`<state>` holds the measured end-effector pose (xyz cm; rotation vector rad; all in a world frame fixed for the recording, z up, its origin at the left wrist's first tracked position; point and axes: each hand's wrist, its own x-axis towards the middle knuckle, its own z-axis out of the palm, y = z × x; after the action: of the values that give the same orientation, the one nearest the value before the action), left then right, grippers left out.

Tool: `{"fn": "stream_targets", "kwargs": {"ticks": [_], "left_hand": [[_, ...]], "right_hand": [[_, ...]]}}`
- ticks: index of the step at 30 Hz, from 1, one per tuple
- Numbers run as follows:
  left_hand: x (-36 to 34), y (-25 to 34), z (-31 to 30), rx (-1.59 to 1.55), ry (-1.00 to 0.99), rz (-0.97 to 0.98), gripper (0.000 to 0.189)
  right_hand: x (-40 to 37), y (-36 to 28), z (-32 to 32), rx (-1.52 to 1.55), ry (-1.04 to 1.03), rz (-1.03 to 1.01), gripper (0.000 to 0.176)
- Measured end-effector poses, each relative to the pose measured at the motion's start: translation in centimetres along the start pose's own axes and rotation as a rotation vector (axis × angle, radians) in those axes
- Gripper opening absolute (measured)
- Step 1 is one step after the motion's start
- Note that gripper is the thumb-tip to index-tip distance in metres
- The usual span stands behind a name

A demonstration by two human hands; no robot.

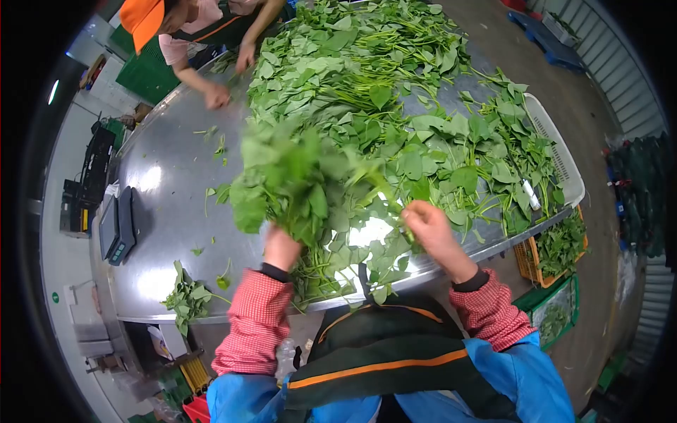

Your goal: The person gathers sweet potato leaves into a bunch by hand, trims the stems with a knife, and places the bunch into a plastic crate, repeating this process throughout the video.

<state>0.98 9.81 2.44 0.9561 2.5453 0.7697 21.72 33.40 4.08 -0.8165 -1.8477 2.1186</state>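
Note:
My left hand (281, 248) is closed around a bunch of leafy greens (289, 176), whose upper leaves are blurred by motion. To its right, my right hand (430, 229) is closed, thumb and fingers pinched around thin green stems beside the bunch. Beyond both hands, a large heap of leafy greens (352, 63) covers much of the metal table (169, 233). Loose leaves and stems lie between and below my hands. A small bunch (189, 297) rests at the near left edge of the table.
A co-worker in an orange cap (141, 22) leans over the far left side, both hands at the table. A digital scale (118, 227) stands at left. White crate (557, 151) and yellow crate (527, 262) are at right, with a green crate (575, 310) below.

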Motion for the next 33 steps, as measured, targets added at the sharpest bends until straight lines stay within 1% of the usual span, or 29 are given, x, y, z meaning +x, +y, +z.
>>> {"fn": "stream_targets", "kwargs": {"ticks": [1,4,5,6,7,8,9,10,11,12,13,14,15,16,17,18,19,20,21,22,23,24,25,26,27,29,30,33], "left_hand": [[-0.1,-2.8,-0.7,0.218,0.149,0.043,0.035],[0.1,-5.1,-4.5,0.069,0.411,-0.048,0.029],[0.2,-5.9,-5.5,0.019,0.499,-0.084,0.027],[0.5,-6.9,-6.1,-0.311,0.289,-0.270,0.020],[0.4,-5.1,-6.4,-0.592,0.270,-0.322,0.017],[0.0,-2.9,-6.4,-0.872,0.247,-0.373,0.014],[-0.4,-0.7,-5.8,-1.152,0.221,-0.422,0.011],[-0.8,0.5,-4.5,-1.325,0.127,-0.428,0.012],[-1.2,2.5,-3.2,-1.302,0.048,-0.453,0.022],[-1.6,4.7,-2.5,-1.402,-0.112,-0.461,0.017],[-1.8,5.5,-1.0,-1.436,-0.197,-0.448,0.018],[-2.1,6.8,0.4,-1.488,-0.206,-0.482,0.021],[-2.3,8.5,1.8,-1.548,-0.157,-0.435,0.023],[-2.3,8.5,3.2,-1.569,-0.188,-0.417,0.023],[-2.4,8.4,4.6,-1.589,-0.227,-0.399,0.022],[-2.5,9.4,5.0,-1.594,-0.130,-0.472,0.022],[-2.6,8.6,5.1,-1.599,-0.162,-0.510,0.021],[-2.6,7.0,5.0,-1.600,-0.196,-0.551,0.020],[-2.5,6.1,5.0,-1.600,-0.231,-0.592,0.019],[-2.7,6.9,4.3,-1.647,-0.089,-0.609,0.017],[-2.5,5.5,4.4,-1.686,-0.071,-0.620,0.017],[-2.3,4.7,4.2,-1.679,-0.084,-0.641,0.016],[-2.2,4.2,4.0,-1.673,-0.092,-0.661,0.016],[-2.1,3.6,4.4,-1.670,-0.149,-0.667,0.016],[-2.3,3.5,4.7,-1.679,-0.196,-0.716,0.016],[-2.1,3.9,5.4,-1.692,-0.301,-0.802,0.015],[-1.9,3.8,5.8,-1.688,-0.348,-0.806,0.017],[-1.5,3.2,5.1,-1.709,-0.409,-0.807,0.021]], "right_hand": [[0.3,0.4,-1.0,-0.025,0.062,-0.104,0.016],[-0.6,-1.8,-0.7,-0.424,0.249,-0.295,0.012],[-0.6,-1.7,-0.3,-0.437,0.265,-0.328,0.012],[-0.5,-1.3,0.3,-0.448,0.280,-0.362,0.012],[-0.5,-1.0,0.9,-0.456,0.295,-0.397,0.012],[-0.7,-1.1,1.4,-0.410,0.265,-0.325,0.013],[-0.6,-0.9,1.9,-0.416,0.248,-0.344,0.013],[-0.4,-0.5,2.4,-0.423,0.229,-0.363,0.014],[-0.4,-0.3,2.9,-0.431,0.209,-0.381,0.014],[-0.5,-0.6,3.5,-0.458,0.191,-0.417,0.013],[-0.5,-0.7,4.0,-0.588,0.194,-0.496,0.013],[-0.5,-0.6,4.6,-0.718,0.196,-0.572,0.012],[-0.6,-0.5,5.1,-0.849,0.200,-0.648,0.011],[-0.7,0.1,5.7,-0.987,0.124,-0.674,0.010],[-1.1,0.4,6.2,-0.969,0.088,-0.711,0.010],[-1.5,0.6,6.7,-0.953,0.058,-0.748,0.011],[-1.7,0.9,6.7,-0.936,0.028,-0.786,0.011],[-1.9,1.1,6.3,-0.831,-0.018,-0.807,0.012],[-2.2,1.4,5.4,-0.829,-0.005,-0.716,0.013],[-2.6,1.8,4.1,-0.824,0.007,-0.625,0.014],[-2.9,2.3,2.9,-0.817,0.019,-0.536,0.015],[-2.4,3.8,1.5,-0.741,0.187,-0.446,0.018],[-1.8,3.1,0.1,-0.735,0.241,-0.222,0.018],[-0.7,3.1,-1.2,-0.857,0.292,-0.216,0.019],[0.1,3.4,-2.1,-0.976,0.345,-0.206,0.021],[2.2,6.5,-2.8,-1.116,0.276,-0.266,0.023],[2.6,6.2,-2.8,-1.188,0.240,-0.296,0.025],[2.6,4.6,-3.1,-0.962,0.219,-0.187,0.028]]}}
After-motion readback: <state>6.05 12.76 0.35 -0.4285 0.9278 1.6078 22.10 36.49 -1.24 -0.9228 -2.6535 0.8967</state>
